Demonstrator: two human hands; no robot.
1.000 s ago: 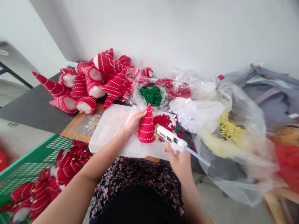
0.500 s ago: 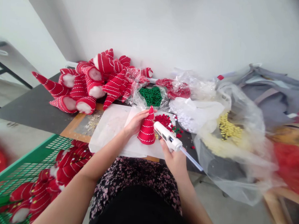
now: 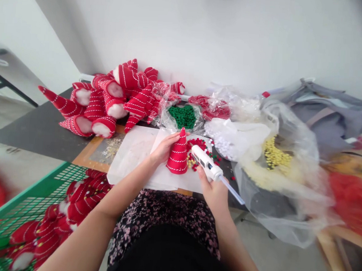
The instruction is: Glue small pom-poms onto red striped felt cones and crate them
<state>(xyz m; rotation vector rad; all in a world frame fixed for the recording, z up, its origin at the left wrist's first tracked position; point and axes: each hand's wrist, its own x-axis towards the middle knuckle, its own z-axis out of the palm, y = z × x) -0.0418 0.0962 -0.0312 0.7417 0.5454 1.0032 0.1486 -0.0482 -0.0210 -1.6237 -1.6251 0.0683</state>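
Observation:
My left hand (image 3: 164, 147) holds a red fabric cone (image 3: 178, 156) with white stitched stripes, upright over white paper (image 3: 134, 161); its fingers are closed along the cone's left side. In my right hand (image 3: 215, 190) is a white glue gun (image 3: 206, 162), its nose pointing up and left toward the cone but apart from it. A clear glue stick (image 3: 232, 190) juts from its back end. Between cone and gun lie small red, green and yellow pom-poms (image 3: 195, 144) on the paper. Part of the right hand's grip is hidden beneath the gun.
Striped red cones (image 3: 110, 95) with white stuffing are heaped at the table's back left. Bags of green pom-poms (image 3: 183, 116), white pom-poms (image 3: 224, 146) and yellow pom-poms (image 3: 275, 154) stand behind and right. A green crate (image 3: 44, 189) of red pieces sits lower left.
My right hand has drawn the glue gun slightly to the right, widening the gap to the cone. The left hand and the cone have hardly moved.

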